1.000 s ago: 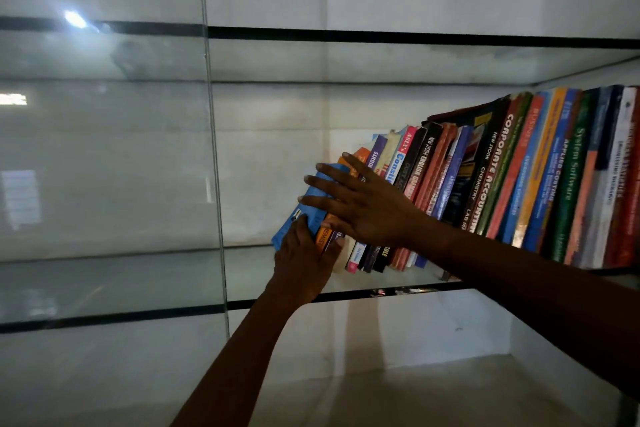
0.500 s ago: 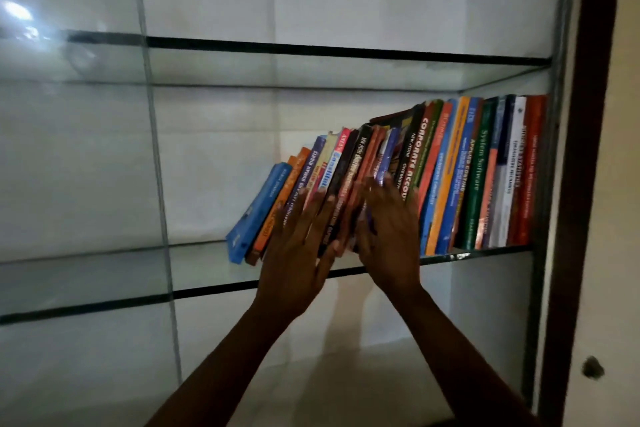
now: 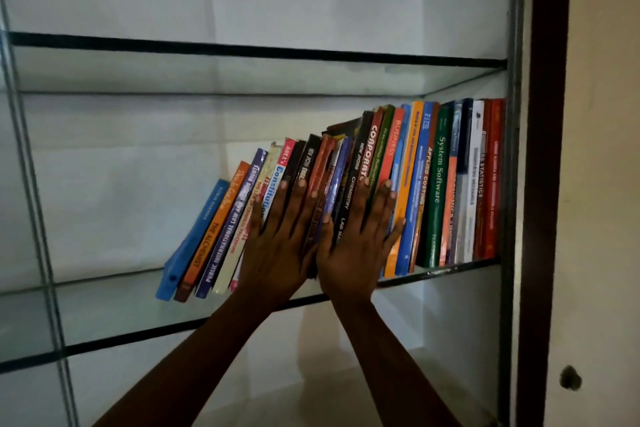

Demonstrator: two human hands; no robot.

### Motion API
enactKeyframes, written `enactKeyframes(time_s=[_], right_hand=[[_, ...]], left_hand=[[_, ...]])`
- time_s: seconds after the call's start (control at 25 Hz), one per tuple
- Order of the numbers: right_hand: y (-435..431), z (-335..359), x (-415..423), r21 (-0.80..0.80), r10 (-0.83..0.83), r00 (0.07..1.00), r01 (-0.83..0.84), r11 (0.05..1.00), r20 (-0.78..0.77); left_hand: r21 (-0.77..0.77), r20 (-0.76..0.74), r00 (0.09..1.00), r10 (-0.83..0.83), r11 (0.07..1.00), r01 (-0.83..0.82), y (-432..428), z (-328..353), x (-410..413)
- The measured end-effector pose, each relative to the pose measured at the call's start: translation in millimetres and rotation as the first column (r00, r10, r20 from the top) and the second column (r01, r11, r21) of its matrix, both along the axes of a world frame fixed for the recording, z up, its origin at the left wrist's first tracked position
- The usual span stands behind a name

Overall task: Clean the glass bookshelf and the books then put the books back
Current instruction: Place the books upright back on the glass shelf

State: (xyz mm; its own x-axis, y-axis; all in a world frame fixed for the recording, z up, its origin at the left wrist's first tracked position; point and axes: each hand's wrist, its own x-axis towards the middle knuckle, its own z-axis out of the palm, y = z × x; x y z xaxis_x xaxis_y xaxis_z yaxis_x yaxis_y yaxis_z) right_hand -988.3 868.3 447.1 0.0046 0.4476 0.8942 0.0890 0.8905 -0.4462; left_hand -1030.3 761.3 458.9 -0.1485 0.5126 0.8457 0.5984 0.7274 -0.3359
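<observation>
The glass bookshelf point(image 3: 242, 51) takes up most of the view, its panes pale and grey with dark front edges. One bare pane runs above the row of books point(image 3: 412, 191). A dark brown frame post point(image 3: 547, 184) stands just right of the row.

The row sits on the middle glass shelf point(image 3: 138, 334) and fills only its right part. The books touch one another spine to spine. Those at the right end of the row stand nearly upright against the side of the case. Towards the left end they lean more and more, tops tipped to the right. The spines are mixed: red, white, green, blue, orange, black and purple, most with printed titles.

Both arms reach up to the middle of the row. The left hand point(image 3: 277, 253) lies flat on the spines with straight, spread fingers and holds nothing. The right hand point(image 3: 353, 253) is just beside it, also flat with straight fingers, pressing the spines.

A green book point(image 3: 437, 191) reading "System Software" stands right of the hands. A blue book point(image 3: 194, 243) ends the row on the left and leans the most.
</observation>
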Motion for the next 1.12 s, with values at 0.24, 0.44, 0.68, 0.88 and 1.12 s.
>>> enactKeyframes(time_s=[0.24,0.44,0.68,0.88,1.12], right_hand=[[26.1,-3.4,27.9,-0.007,0.286,0.950,-0.289,0.957,-0.127],[86.4,5.7,29.7,-0.383,0.142,0.949,-0.246,0.890,-0.280],[92.5,3.9,20.3,-0.400,0.048,0.984,-0.115,0.909,-0.172],[113.4,-8.1,27.3,-0.310,0.132,0.976,-0.181,0.933,-0.172],[118.8,-4.6,40.0,-0.355,0.128,0.983,-0.166,0.920,-0.128]], left_hand=[[-0.017,0.013,0.993,-0.114,0.993,0.114,-8.2,0.9,6.0],[0.128,0.024,0.917,-0.399,0.911,0.393,35.1,15.2,49.8],[0.154,-0.061,0.988,-0.141,0.977,0.149,85.7,10.5,34.4],[0.179,-0.109,0.983,-0.149,0.970,0.167,88.9,7.6,31.2],[0.186,-0.098,0.984,-0.150,0.968,0.167,88.8,9.8,34.2]])
